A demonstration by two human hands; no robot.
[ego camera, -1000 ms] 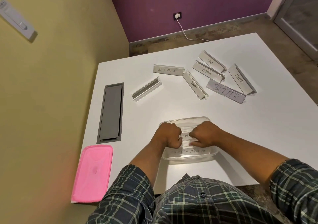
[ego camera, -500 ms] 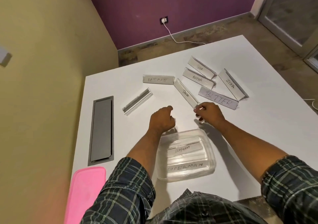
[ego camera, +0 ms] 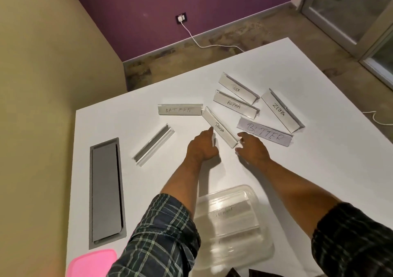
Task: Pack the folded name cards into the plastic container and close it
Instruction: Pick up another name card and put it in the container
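Note:
The folded PANDA card (ego camera: 220, 128) lies at mid-table. My right hand (ego camera: 253, 149) pinches its near end between thumb and fingers. My left hand (ego camera: 202, 147) is loosely curled beside it, with one fingertip touching the card's left edge. Around them lie the BATMAN (ego camera: 179, 109), TIGER (ego camera: 238, 89), ALPHA (ego camera: 235, 105), ZEBRA (ego camera: 280, 112) and flat BUTTER (ego camera: 264, 133) cards, plus one card (ego camera: 153, 145) showing no name. The clear plastic container (ego camera: 251, 191) sits near me between my forearms, holding the ELEPHANT card (ego camera: 223, 212) and another blurred one. The pink lid (ego camera: 93, 264) lies at the near left corner.
A grey cable hatch (ego camera: 106, 191) is set into the white table (ego camera: 319, 181) along its left side. A yellow wall stands close on the left. Beyond the far edge is bare floor with a white cable (ego camera: 204, 45) plugged into the purple wall.
Both hands left the container and reached forward to the PANDA card. The left hand has come up against the card's left side; the view has moved closer.

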